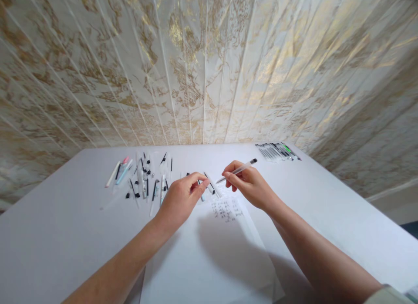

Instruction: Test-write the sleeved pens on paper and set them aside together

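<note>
My right hand point(246, 182) grips a pen point(243, 167) with a pale clear barrel and a black end. The pen tilts, its tip low to the left and its black end up to the right. My left hand point(183, 195) is closed in a pinch just left of the pen tip; whatever its fingers may hold is too small to make out. Under both hands lies a sheet of white paper point(209, 260) with rows of dark handwritten marks point(226, 210) near its top. A clear tube with a black end point(211, 189) lies between the hands.
Scattered pen parts and small black caps point(148, 173) lie left of my left hand. Beyond them are several pink, white and blue pens point(122, 171). A row of pens point(277, 151) sits at the table's back right. A gold-patterned curtain point(196, 77) hangs behind the white table point(326, 208).
</note>
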